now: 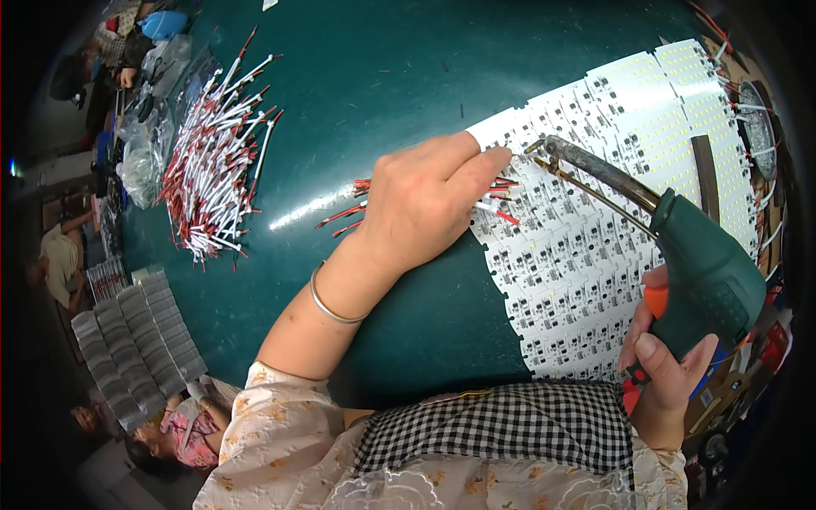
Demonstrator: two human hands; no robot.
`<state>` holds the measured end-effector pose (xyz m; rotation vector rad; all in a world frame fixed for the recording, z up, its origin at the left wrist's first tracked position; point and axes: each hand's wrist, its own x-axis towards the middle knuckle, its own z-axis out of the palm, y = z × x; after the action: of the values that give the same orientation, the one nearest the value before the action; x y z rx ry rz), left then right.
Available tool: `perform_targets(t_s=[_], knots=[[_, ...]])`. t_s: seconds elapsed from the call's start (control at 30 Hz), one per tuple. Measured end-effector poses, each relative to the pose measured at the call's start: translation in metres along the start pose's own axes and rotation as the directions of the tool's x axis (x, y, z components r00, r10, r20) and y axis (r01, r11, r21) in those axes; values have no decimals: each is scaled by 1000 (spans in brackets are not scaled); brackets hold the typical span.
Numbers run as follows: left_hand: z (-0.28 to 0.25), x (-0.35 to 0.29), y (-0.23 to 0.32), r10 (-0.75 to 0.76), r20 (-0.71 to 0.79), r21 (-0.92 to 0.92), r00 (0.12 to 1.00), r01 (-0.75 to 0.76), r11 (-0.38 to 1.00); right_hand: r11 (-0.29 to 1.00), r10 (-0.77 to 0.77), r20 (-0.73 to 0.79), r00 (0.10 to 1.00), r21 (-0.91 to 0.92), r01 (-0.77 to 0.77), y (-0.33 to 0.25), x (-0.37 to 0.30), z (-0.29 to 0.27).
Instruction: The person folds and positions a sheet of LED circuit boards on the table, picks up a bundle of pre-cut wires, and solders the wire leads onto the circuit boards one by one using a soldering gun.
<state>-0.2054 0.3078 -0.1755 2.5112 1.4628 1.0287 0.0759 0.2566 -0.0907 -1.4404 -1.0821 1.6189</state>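
My left hand (429,200), a bangle on its wrist, is closed round a small bundle of red, white and black wires (344,212). Wire ends stick out on both sides of the fist, over the left edge of the white circuit boards (561,280). My right hand (659,365) grips a green soldering gun (710,263) with an orange trigger. The gun's tip points left, just above the boards and close to my left thumb and forefinger. Whether the tip touches a pad or a wire I cannot tell. The boards lie overlapped in rows, with small black parts and yellow LEDs.
A large pile of red-and-white wires (212,170) lies left on the green table (357,76). A dark strip (704,174) rests on the boards. Beyond the right edge are a metal dish (756,127) and clutter. Stacked grey pieces (140,340) and other people are at left.
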Motion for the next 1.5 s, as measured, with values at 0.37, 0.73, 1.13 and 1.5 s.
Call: perform_targets(t_s=[0.37, 0.73, 1.13, 1.5], knots=[[3, -7, -5, 7, -60, 90, 998, -1, 996, 979, -170, 3, 985, -113, 169, 9, 15, 18], [1, -8, -6, -1, -75, 63, 997, 6, 998, 976, -176, -29, 984, -132, 171, 11, 13, 21], [1, -7, -4, -25, -60, 69, 998, 29, 997, 982, -181, -76, 981, -67, 176, 4, 9, 23], [5, -7, -11, -36, -10, -176, 999, 34, 984, 992, -88, -37, 995, -93, 85, 6, -2, 11]])
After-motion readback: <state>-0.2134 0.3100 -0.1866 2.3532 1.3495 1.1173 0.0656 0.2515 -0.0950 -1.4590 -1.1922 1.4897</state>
